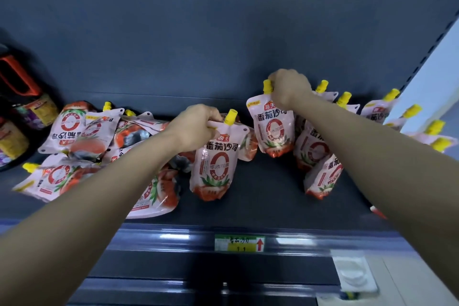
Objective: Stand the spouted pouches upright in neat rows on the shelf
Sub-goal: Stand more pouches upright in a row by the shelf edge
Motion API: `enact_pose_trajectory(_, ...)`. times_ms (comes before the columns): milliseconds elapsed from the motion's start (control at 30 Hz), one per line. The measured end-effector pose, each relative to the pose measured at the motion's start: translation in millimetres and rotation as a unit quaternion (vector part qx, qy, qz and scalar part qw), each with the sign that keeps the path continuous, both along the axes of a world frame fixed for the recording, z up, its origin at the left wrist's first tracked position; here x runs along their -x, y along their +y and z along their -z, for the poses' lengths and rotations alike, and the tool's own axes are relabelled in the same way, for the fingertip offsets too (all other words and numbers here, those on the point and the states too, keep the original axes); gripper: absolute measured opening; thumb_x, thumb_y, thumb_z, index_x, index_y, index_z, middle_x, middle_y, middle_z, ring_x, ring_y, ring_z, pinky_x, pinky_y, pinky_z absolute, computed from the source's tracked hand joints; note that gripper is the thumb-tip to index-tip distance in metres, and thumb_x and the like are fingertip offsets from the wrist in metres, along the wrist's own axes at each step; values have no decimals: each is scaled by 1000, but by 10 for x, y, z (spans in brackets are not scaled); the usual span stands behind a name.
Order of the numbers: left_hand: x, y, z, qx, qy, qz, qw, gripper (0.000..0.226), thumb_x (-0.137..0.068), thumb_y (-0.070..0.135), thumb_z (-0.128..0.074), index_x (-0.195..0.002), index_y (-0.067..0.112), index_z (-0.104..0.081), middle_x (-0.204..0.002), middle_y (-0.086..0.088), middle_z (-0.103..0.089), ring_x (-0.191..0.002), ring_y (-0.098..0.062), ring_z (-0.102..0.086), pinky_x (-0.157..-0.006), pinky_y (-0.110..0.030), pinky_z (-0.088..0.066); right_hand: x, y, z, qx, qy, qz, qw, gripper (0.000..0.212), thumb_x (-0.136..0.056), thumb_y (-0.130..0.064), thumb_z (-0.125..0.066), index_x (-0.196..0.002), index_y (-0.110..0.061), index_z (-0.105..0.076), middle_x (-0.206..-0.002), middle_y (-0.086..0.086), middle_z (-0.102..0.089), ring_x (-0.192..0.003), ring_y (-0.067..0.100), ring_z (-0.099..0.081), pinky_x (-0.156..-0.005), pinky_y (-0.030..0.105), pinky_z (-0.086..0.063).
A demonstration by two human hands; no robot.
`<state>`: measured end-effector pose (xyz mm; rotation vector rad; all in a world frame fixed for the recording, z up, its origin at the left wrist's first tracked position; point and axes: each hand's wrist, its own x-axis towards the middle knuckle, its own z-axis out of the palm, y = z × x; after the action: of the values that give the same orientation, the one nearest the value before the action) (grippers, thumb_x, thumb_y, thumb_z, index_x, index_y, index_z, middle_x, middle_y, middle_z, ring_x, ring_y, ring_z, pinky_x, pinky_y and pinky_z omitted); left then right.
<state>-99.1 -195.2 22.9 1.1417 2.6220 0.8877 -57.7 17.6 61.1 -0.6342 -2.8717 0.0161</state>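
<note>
My left hand (196, 126) grips the top edge of a pink tomato-sauce pouch (216, 166) with a yellow spout, holding it upright over the dark shelf (268, 196). My right hand (289, 88) pinches the top of a second upright pouch (273, 129) further back, beside its yellow cap. To the right, several pouches (320, 171) stand upright in rows, partly hidden behind my right forearm. On the left, a heap of pouches (82, 136) lies flat and jumbled.
Dark bottles with a red handle (22, 112) stand at the far left of the shelf. A green and yellow price tag (239, 243) sits on the shelf's front rail. The shelf's back panel (198, 32) rises behind. A white upright (432, 77) bounds the right side.
</note>
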Motion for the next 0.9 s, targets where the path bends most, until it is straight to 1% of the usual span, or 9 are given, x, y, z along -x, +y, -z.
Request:
enact_pose_trajectory(67, 12, -26, 4, 4, -6, -16, 1000, 14, -79, 4, -63, -89, 10, -70, -92, -9, -71, -87, -27, -64, -79, -36, -53, 33, 19, 34, 7, 24, 7, 1000, 13, -83, -2, -50, -81, -14, -55, -99, 16, -66, -93, 37, -61, -71, 31, -37)
enact_pose_trajectory(200, 29, -54, -2, 1, -26, -38, 999, 12, -78, 6, -66, -74, 17, -71, -80, -8, -70, -71, -24, -60, -67, -27, -48, 91, 63, 27, 12, 75, 34, 996, 11, -85, -6, -50, -85, -11, -58, -98, 16, -66, -93, 39, -61, -73, 32, -36)
enact_pose_trajectory(333, 23, -1, -17, -3, -26, -40, 999, 6, -78, 9, -68, -79, 13, -72, -91, -8, -73, -86, -26, -66, -79, -35, -54, 149, 102, -34, 18, 87, 39, 995, 14, -81, 0, -49, -80, -13, -53, -89, 14, -62, -91, 37, -60, -73, 32, -36)
enact_pose_trajectory(400, 10, 20, -29, -11, -15, -46, 999, 6, -77, 9, -69, -81, 13, -73, -85, -8, -73, -83, -24, -66, -76, -31, -54, 180, 107, -20, 42, 86, 38, 995, 19, -79, 3, -47, -82, -13, -56, -84, 12, -58, -92, 38, -60, -72, 31, -36)
enact_pose_trajectory(467, 8, 26, -37, -15, -11, -48, 999, 5, -77, 9, -70, -77, 14, -72, -77, -5, -71, -76, -23, -63, -71, -28, -51, 216, 108, 36, 76, 72, 30, 994, 22, -78, 4, -47, -86, -12, -61, -91, 13, -64, -94, 37, -60, -73, 30, -38)
enact_pose_trajectory(567, 23, 7, -40, -19, -8, -56, 998, 23, -77, 9, -69, -59, 21, -63, -60, 7, -60, -61, -14, -54, -58, -21, -41, 270, 113, 111, 118, 57, 14, 991, 27, -77, 5, -46, -90, -9, -66, -101, 14, -68, -96, 37, -60, -74, 32, -45)
enact_pose_trajectory(667, 33, 5, -39, -19, -5, -63, 998, 30, -78, 10, -69, -55, 26, -57, -58, 10, -58, -60, -13, -53, -58, -21, -37, 311, 129, 113, 132, 64, 12, 989, 28, -77, 4, -46, -91, -8, -67, -99, 14, -67, -95, 37, -60, -70, 30, -43)
enact_pose_trajectory(800, 31, 53, -30, -23, -4, -65, 998, 23, -78, 11, -69, -60, 25, -62, -68, -1, -67, -70, -20, -60, -63, -23, -43, 330, 161, 93, 145, 53, 19, 988, 22, -78, 6, -44, -80, -7, -61, -91, 13, -62, -85, 33, -56, -68, 32, -43)
enact_pose_trajectory(900, 15, 122, -30, -31, -6, -55, 998, 17, -78, 12, -69, -65, 23, -66, -65, 3, -66, -64, -15, -58, -57, -20, -40, 302, 180, 55, 145, 27, 24, 989, 21, -80, 5, -45, -69, -11, -54, -90, 12, -58, -82, 31, -54, -68, 31, -41)
